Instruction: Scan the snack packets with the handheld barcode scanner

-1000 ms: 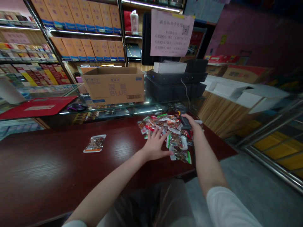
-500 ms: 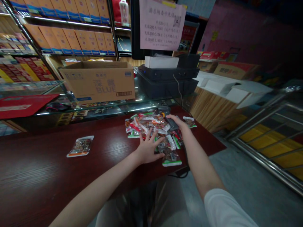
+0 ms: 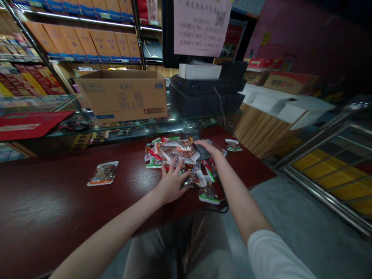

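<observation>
Snack packets (image 3: 171, 155) form a loose heap on the dark red wooden counter (image 3: 58, 201), directly ahead of the wearer and toward the counter's far edge. The packets are clear plastic with printed red, white and green edging.

Left hand (image 3: 171, 182): grip open. Fingers (image 3: 174, 166) are spread, with the fingertips resting on the near side of the heap.

Right hand (image 3: 207, 149): positioned at the far right of the heap, with the fingers extended over a dark flat object (image 3: 202, 152). Contact is visible, but whether the grip is closed on this object cannot be determined. Its exact type is also not discernible.

Single packets lie apart from the heap at three positions: one (image 3: 103, 173) well to the left, one (image 3: 233, 145) just past the right hand, and one (image 3: 208, 195) at the near edge.

Beyond the counter stands a glass display case (image 3: 186, 126). On it are a cardboard box (image 3: 122, 97) printed "BLUE", a stack of black equipment (image 3: 206, 93), and a red mat (image 3: 29, 128). A pink paper notice (image 3: 200, 27) hangs above the stack.
</observation>
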A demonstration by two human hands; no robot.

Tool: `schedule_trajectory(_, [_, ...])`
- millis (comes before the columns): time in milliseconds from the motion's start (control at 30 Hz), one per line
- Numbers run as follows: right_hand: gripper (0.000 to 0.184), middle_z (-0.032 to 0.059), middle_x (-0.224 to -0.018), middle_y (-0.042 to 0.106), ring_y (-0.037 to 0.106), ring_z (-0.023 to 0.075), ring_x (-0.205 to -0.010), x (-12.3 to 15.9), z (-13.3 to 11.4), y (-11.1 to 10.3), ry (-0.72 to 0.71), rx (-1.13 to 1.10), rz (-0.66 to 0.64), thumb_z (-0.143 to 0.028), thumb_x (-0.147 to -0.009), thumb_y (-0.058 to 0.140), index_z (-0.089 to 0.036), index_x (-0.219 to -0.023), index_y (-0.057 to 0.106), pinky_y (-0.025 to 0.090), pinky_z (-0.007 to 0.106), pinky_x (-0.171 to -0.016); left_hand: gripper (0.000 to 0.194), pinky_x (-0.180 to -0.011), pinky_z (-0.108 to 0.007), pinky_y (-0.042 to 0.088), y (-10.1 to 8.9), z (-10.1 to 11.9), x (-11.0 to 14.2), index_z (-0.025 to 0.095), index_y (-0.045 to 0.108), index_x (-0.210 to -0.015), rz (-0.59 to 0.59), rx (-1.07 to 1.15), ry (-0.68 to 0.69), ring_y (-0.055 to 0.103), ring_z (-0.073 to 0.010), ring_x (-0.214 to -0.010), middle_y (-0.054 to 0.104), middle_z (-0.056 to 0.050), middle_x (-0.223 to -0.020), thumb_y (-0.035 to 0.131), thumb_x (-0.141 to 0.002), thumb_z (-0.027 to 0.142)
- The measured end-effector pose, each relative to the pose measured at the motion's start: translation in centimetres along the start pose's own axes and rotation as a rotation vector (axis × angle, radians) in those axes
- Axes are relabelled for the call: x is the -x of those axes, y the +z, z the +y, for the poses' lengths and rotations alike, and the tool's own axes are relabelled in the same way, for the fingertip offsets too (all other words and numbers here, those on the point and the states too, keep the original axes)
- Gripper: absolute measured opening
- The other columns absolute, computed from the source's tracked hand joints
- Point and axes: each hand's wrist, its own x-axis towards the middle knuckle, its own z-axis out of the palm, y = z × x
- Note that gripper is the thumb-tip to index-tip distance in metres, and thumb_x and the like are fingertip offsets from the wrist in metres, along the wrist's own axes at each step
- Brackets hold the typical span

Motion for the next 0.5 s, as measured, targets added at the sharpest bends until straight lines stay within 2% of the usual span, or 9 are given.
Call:
schedule_trajectory(100, [0.026,0.0027,-0.071,0.071,0.062,0.0190,-0.062,0.1,0.0,1.0,0.005,0.005,-0.024,-0.042,-0.066,0.076,-0.021,-0.079,0.070,0.049,0.029,-0.055,0.057,-0.106,-0.087,0.016,-1.0,-0.7,1.0,0.033,0.054,-0.144,-0.061,-0.006,-0.013,0.008,-0.0504,-0.155,0.022,-0.016,-0.169,0.063,-0.089,0.045])
schedule_trajectory(200, [0.028,0.0023,-0.069,0.070,0.061,0.0187,-0.060,0.2,0.0,1.3,0.012,-0.001,-0.036,-0.043,-0.065,0.077,-0.020,-0.079,0.069,0.048,0.029,-0.054,0.087,-0.110,-0.085,0.008,-2.2,-0.8,1.6,0.027,0.044,-0.153,-0.132,-0.009,0.006,0.005,-0.0525,-0.154,0.016,-0.021,-0.170,0.073,-0.078,0.059])
schedule_trajectory(267, [0.028,0.0016,-0.068,0.070,0.060,0.0175,-0.059,0.4,-0.1,1.2,-0.006,-0.009,-0.045,-0.043,-0.064,0.076,-0.020,-0.079,0.069,0.047,0.028,-0.055,0.101,-0.111,-0.083,0.003,-2.7,0.0,1.6,0.023,0.040,-0.156,-0.102,-0.021,0.042,0.003,-0.0527,-0.154,0.014,-0.023,-0.170,0.074,-0.072,0.068])
schedule_trajectory(367, [0.030,0.0014,-0.071,0.071,0.061,0.0162,-0.062,0.8,-0.4,0.6,-0.072,-0.022,-0.069,-0.043,-0.065,0.073,-0.019,-0.082,0.070,0.046,0.026,-0.058,0.095,-0.116,-0.077,-0.001,-2.6,2.1,1.1,0.023,0.041,-0.155,-0.022,-0.042,0.193,0.006,-0.0468,-0.156,0.020,-0.020,-0.169,0.067,-0.077,0.071])
schedule_trajectory(433, [0.030,0.0018,-0.074,0.072,0.061,0.0153,-0.064,1.2,-0.6,0.1,-0.113,-0.052,-0.055,-0.042,-0.065,0.071,-0.018,-0.083,0.070,0.046,0.024,-0.058,0.087,-0.121,-0.071,0.002,-1.9,3.5,0.5,0.026,0.042,-0.155,-0.038,-0.035,0.346,0.013,-0.0413,-0.157,0.028,-0.016,-0.167,0.065,-0.082,0.068])
schedule_trajectory(500, [0.029,0.0012,-0.070,0.070,0.059,0.0137,-0.059,1.5,-0.7,-0.3,-0.125,-0.099,-0.028,-0.041,-0.065,0.070,-0.018,-0.082,0.070,0.044,0.023,-0.054,0.072,-0.123,-0.068,0.005,-1.2,4.3,-0.1,0.029,0.047,-0.151,-0.076,-0.031,0.439,0.021,-0.0382,-0.155,0.036,-0.014,-0.164,0.063,-0.088,0.060])
